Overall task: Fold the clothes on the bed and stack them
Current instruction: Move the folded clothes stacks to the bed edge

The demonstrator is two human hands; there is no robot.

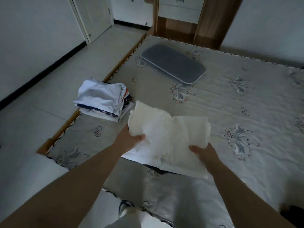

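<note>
Cream garment (169, 137): soft, wrinkled cloth, folded into a rough rectangle, long axis running left to right, held just above the near part of the bed (230, 104). Left hand (130, 139) and right hand (204, 153): each grips a near corner, thumb on top. Stack of folded clothes (103, 100): white and dark layers, at the bed's left edge beside the garment.

No words or numbers can be read here. The bed sheet (213, 102) beyond the hands has small squiggly marks by its flowers, too blurry to read.
</note>
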